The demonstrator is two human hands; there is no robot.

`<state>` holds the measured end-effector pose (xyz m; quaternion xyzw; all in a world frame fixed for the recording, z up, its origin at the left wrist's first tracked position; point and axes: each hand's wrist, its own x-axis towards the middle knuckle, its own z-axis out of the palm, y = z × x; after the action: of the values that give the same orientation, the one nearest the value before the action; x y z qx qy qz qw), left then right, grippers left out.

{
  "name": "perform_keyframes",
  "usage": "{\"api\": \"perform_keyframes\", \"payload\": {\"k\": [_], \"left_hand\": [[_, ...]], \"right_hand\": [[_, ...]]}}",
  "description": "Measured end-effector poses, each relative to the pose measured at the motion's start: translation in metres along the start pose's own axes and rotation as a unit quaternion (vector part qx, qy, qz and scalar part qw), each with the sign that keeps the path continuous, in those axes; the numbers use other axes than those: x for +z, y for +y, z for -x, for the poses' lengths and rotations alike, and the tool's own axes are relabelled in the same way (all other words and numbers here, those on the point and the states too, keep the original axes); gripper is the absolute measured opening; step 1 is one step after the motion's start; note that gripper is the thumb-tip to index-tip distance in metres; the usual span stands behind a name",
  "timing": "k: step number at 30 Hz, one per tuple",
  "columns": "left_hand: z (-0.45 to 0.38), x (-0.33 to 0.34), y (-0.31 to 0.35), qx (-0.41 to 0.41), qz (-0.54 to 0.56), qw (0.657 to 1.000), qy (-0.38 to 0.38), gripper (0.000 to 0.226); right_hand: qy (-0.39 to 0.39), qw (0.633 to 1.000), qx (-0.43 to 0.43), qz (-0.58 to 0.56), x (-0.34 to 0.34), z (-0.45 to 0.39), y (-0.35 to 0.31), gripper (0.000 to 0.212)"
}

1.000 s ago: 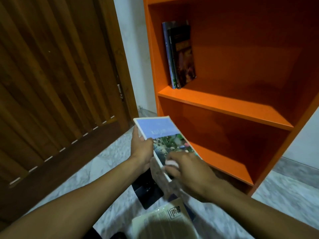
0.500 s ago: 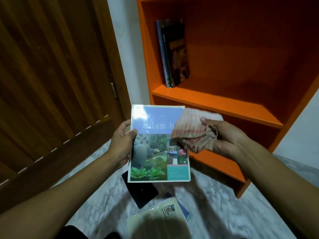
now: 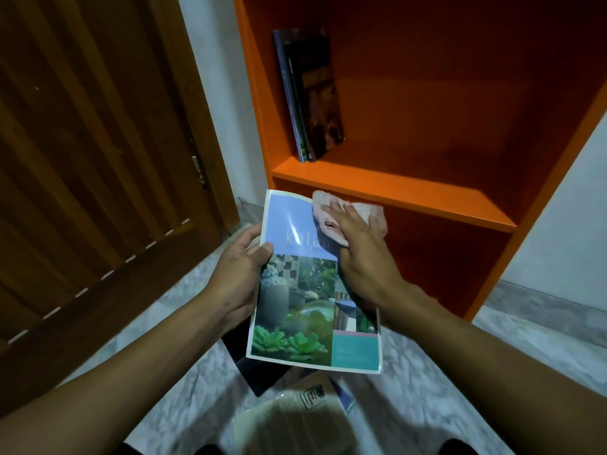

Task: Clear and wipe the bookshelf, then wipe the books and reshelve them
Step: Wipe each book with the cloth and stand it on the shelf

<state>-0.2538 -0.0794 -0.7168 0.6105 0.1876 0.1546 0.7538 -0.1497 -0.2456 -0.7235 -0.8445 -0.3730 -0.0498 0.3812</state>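
I'm watching the left hand (image 3: 241, 277) gripping the garden-cover book (image 3: 308, 300) by its left edge, thumb on the cover, in front of the orange bookshelf (image 3: 394, 188). The right hand (image 3: 361, 257) is pressing a pink cloth (image 3: 331, 218) flat on the book's top right corner. Two books (image 3: 312, 96) are standing on the shelf; others are lying on the floor (image 3: 295, 412).

The glossy book cover (image 3: 305, 290) reads "kola", the remaining letters hidden beneath the cloth (image 3: 348, 215).
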Motion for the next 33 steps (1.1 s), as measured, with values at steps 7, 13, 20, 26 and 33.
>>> {"api": "perform_keyframes", "payload": {"k": [7,13,20,26,33], "left_hand": [[-0.007,-0.006,-0.001,-0.012,0.033,0.999,0.013,0.035],[-0.016,-0.018,0.008,-0.036,0.08,0.993,0.081,0.033],[-0.028,-0.046,0.008,-0.055,0.084,0.981,0.163,0.034],[-0.028,-0.059,0.009,0.006,-0.004,0.981,0.194,0.031],[-0.021,-0.06,-0.005,0.053,-0.163,0.976,0.138,0.027]], "right_hand": [[-0.003,0.995,-0.032,-0.09,0.007,0.02,0.008,0.076],[-0.088,0.988,-0.085,-0.096,0.028,0.052,0.01,0.085],[-0.207,0.97,-0.092,-0.092,0.038,0.077,0.012,0.066],[-0.258,0.956,-0.075,-0.116,0.032,0.073,0.0,0.016],[-0.157,0.944,0.15,-0.247,-0.002,0.018,-0.004,0.026]]}}
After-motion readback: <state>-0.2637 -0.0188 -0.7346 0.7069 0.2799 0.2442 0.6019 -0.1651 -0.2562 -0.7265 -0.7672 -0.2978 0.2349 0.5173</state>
